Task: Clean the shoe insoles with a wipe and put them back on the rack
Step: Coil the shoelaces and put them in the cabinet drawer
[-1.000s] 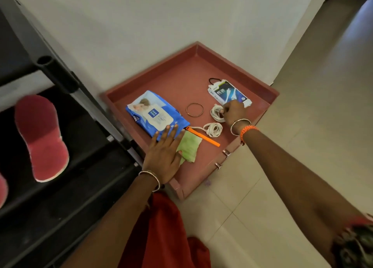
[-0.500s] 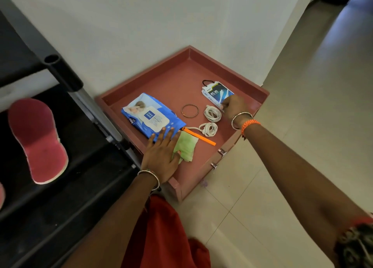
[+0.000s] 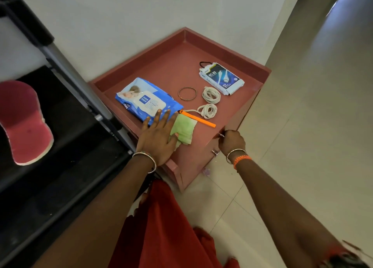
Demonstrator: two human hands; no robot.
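Pale floor tiles (image 3: 302, 146) lay under me. My left hand (image 3: 156, 140) pressed flat, fingers spread, on the green wipe (image 3: 184, 131) in the red tray (image 3: 232, 51); my right hand (image 3: 231, 141) was curled closed at its front edge. A pink insole (image 3: 22, 122) rested on the black rack (image 3: 66, 166), the wipes pack (image 3: 145, 101) beyond.

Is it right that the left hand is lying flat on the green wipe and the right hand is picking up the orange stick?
Not quite. The left hand does lie flat on the green wipe, but the right hand is not on the orange stick. The head view shows it closed at the front edge of the red tray, with the stick lying untouched inside.
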